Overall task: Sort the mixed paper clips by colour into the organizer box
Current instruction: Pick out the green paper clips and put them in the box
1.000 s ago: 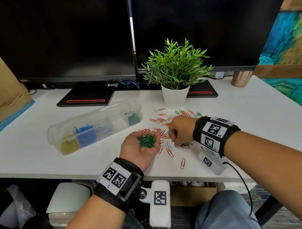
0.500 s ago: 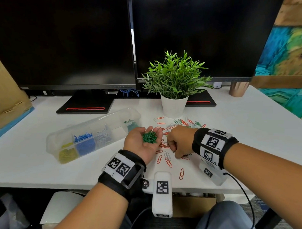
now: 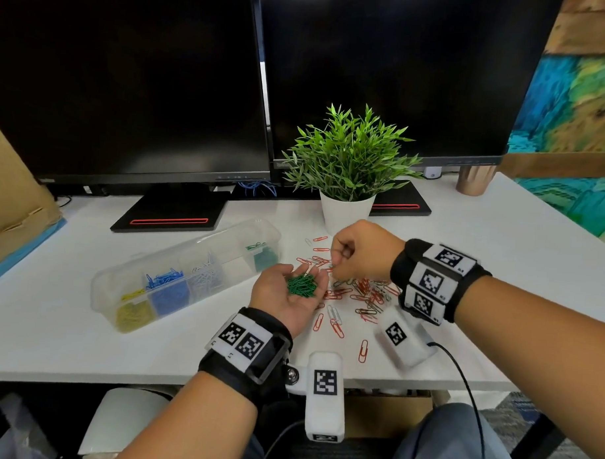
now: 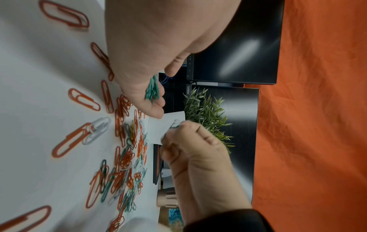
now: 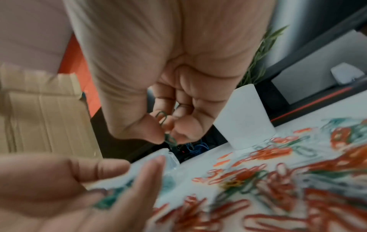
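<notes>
Head view: the left hand point(image 3: 285, 297) lies palm up, fingers relaxed, cupping a heap of green clips point(image 3: 301, 285) above the white worktop point(image 3: 498, 270). The right hand point(image 3: 360, 250), fingers curled, pinches a green paper clip point(image 5: 167, 136) between thumb and fingertips just beside that palm. Mixed clips point(image 3: 364, 295) lie scattered under both hands; the organizer box point(image 3: 176, 276) sits to the left.

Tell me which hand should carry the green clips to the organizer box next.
Probably left: the left hand cups the green clip pile beside the organizer box. The right hand only pinches a few over the mixed clips.
</notes>
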